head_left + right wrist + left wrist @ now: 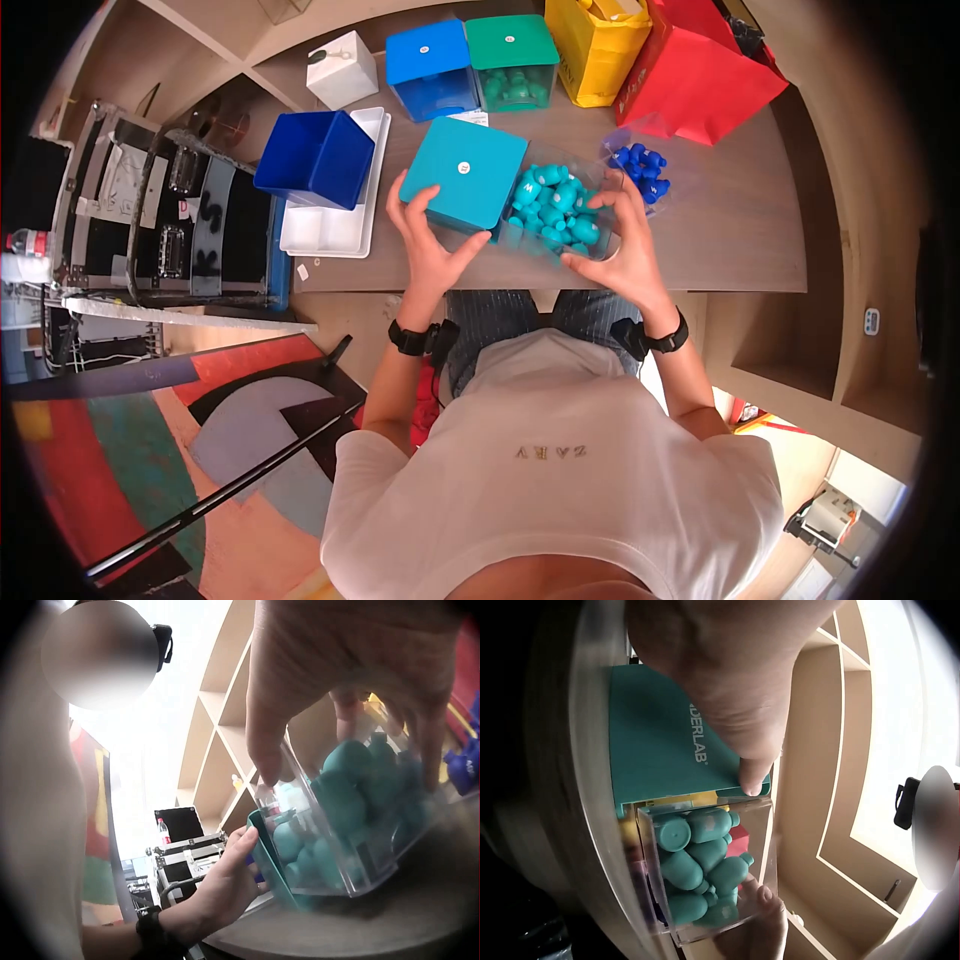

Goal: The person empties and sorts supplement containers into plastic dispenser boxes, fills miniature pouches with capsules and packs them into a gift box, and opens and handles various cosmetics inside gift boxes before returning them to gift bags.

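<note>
A teal box cover [468, 170] stands on the table, and my left hand [432, 250] grips it, thumb at its near edge and fingers at its left side. Right beside it is a clear container full of teal bottle-shaped pieces [553, 205]. My right hand [630, 245] grips that container, thumb at the near side and fingers over the far right. In the left wrist view the container's clear wall [769, 825] meets the open end of the teal cover [660, 742]. In the right wrist view the teal pieces [345, 799] show through the clear plastic.
Dark blue pieces [640, 170] in a clear container lie to the right. Behind stand a blue box [430, 65], a green box [512, 50], a yellow bag [590, 55] and a red bag [690, 75]. At left, a dark blue box [312, 160] sits on a white tray [335, 235], near a white box [342, 75].
</note>
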Action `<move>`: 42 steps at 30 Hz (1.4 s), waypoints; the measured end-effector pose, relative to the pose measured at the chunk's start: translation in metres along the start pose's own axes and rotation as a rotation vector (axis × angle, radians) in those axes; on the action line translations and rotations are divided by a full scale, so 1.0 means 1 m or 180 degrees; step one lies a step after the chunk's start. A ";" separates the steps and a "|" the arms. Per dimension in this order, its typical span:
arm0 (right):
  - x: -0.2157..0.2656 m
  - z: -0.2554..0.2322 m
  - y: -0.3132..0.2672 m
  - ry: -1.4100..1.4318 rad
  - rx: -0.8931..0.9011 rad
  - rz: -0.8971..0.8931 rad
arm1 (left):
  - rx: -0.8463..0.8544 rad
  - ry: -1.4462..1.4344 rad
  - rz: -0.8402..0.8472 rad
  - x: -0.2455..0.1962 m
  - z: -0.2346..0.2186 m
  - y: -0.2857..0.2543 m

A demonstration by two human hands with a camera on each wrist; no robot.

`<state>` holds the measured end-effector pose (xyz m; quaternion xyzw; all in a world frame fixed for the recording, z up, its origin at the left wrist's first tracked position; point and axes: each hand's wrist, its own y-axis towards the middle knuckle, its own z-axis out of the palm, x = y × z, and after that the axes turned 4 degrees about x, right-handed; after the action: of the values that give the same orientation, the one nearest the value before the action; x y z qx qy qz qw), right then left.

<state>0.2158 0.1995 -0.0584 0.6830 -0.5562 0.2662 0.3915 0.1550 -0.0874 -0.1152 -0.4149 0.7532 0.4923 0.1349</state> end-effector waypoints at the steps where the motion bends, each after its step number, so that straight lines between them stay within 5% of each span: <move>1: -0.001 0.000 0.002 0.0069 -0.0006 -0.0052 | 0.0015 -0.0090 -0.0029 0.001 0.000 0.000; 22: 0.008 0.032 0.029 -0.0225 0.0163 -0.0151 | 0.0130 -0.0272 -0.0129 -0.006 0.013 -0.001; 26: 0.005 0.050 0.037 0.0174 0.0204 -0.0375 | 0.0102 -0.0137 -0.0118 -0.006 0.015 -0.001; 28: 0.001 0.054 0.038 0.1563 0.0710 -0.0050 | 0.0156 -0.0152 -0.0067 -0.002 0.016 -0.003; 36: -0.003 0.064 0.039 0.1299 0.0633 -0.0129 | -0.0215 -0.0156 0.0247 -0.016 0.030 -0.002; 40: 0.013 0.051 0.037 0.1060 0.0473 -0.0145 | -0.0101 0.0842 -0.0422 -0.072 0.008 0.011; 42: 0.008 0.049 0.032 0.0964 0.0542 -0.0269 | 0.0448 0.1445 -0.0635 -0.086 -0.009 0.019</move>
<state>0.1835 0.1525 -0.0714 0.6886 -0.4371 0.3955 0.4223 0.1956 -0.0496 -0.0462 -0.5766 0.7519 0.3172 0.0388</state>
